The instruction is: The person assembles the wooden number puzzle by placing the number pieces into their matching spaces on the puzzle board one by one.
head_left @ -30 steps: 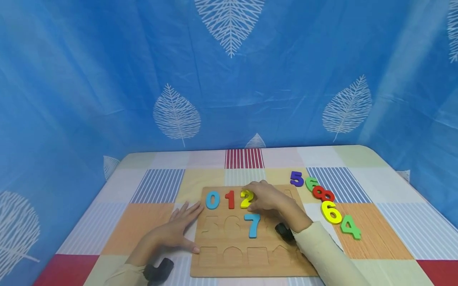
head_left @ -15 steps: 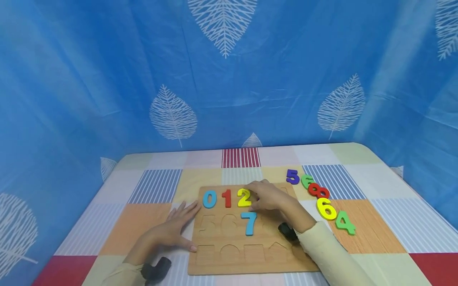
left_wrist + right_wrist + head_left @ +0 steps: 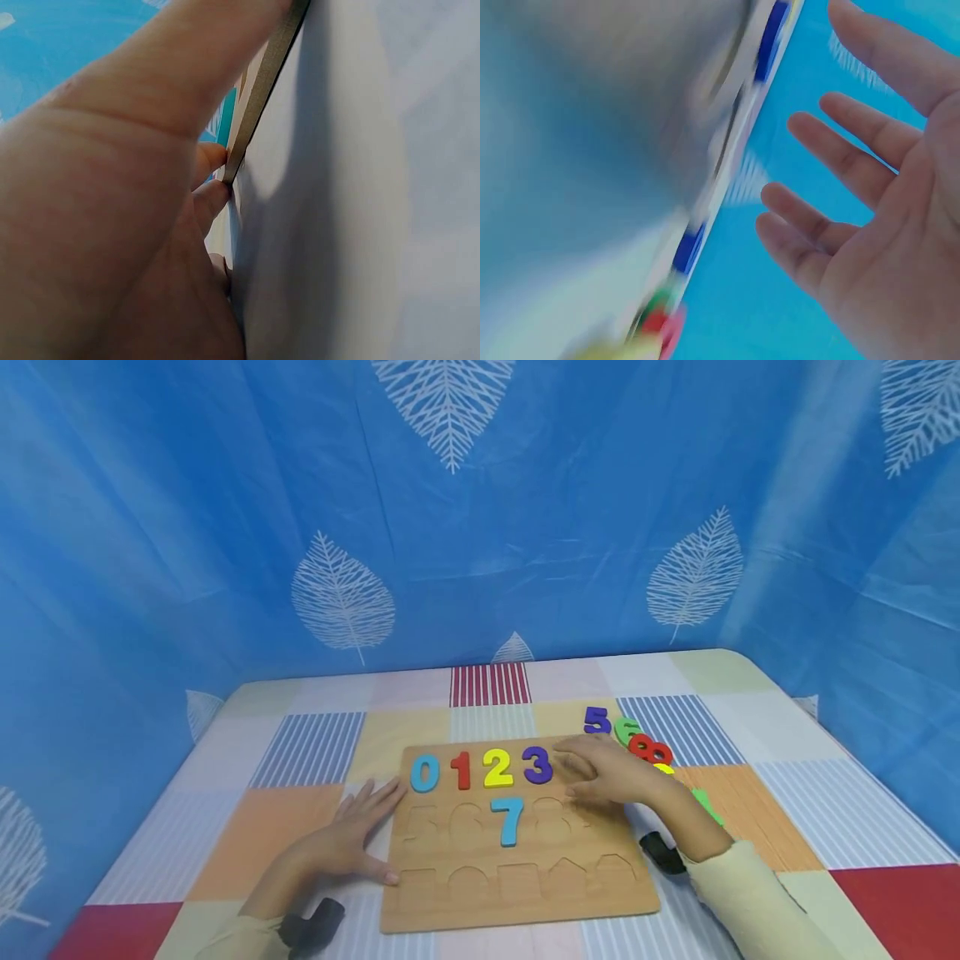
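My left hand [image 3: 341,839] rests at the left edge of a wooden number board [image 3: 450,917], fingers spread; thumb and fingertips touch its side. The blue 0 [image 3: 416,774], red 1 [image 3: 463,772], yellow 2 [image 3: 498,782] and purple 3 [image 3: 542,763] sit in a row along its top. Below the 2 and 3, a blue 7 [image 3: 510,827] lies on the board. Just right of the 3, my right hand [image 3: 622,770] hovers over the board's upper right; its fingers are apart and hold nothing in the right wrist view.
Beyond the right hand lie a purple 5 [image 3: 597,720], a green 6 [image 3: 626,727] and a red 8 [image 3: 649,749]. The right arm partly hides a yellow 6 [image 3: 663,768] and the green 4 [image 3: 707,806]. A blue leaf-print curtain [image 3: 480,543] stands behind the patchwork-covered table [image 3: 300,693].
My right hand has drawn back to the right from beside the 2, and the purple 3 now shows in the top row. The left hand stays at the board's edge. The head view has shifted slightly.
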`<state>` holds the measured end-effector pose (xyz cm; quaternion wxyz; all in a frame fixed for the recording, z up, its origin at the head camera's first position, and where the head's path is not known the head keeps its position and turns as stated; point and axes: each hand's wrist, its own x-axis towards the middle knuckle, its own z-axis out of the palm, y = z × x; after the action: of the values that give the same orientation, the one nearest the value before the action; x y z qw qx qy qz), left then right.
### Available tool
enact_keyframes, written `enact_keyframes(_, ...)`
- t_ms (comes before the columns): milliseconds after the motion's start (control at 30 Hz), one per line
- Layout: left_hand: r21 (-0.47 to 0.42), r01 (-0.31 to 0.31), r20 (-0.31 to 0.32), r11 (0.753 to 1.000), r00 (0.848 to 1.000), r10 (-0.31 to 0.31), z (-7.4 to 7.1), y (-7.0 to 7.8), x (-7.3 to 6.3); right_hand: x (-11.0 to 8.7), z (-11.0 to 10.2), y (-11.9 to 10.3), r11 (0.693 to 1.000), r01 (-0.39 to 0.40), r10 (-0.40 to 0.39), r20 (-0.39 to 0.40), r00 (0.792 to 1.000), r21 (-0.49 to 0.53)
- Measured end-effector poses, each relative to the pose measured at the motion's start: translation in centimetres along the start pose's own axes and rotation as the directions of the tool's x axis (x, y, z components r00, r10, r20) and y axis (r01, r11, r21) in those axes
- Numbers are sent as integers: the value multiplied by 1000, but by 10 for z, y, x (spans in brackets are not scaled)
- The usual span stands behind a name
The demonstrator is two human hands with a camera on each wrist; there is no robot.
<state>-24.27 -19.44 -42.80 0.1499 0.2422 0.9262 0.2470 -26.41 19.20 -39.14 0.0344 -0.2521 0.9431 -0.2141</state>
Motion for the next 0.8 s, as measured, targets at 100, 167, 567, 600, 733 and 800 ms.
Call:
enact_keyframes(100,10,-6,-1,1000,1000,6,-1,0,1,-21,-11,19,999,-41,41,-22,999,-4)
enact_keyframes(167,12,-3,2,1000,1000,3,-1,0,1,-34,-17,29,998,-63,62,-23,998,-12)
enact_keyframes(567,6,0,5,1000,1000,0,1,0,-1,-88,-50,69,981,-188,192,101,976,-51)
enact_keyframes(600,5,-2,4,1000,1000,2,2,0,-2,-91,-52,72,979,-193,199,109,974,-62)
enact_keyframes(733,9,-18,-3,1000,1000,18,3,2,-3,-99,-54,78,961,-264,274,159,948,-84)
enact_keyframes(800,11,-17,-4,1000,1000,17,2,3,-2,-101,-54,80,950,-298,309,171,936,-91)
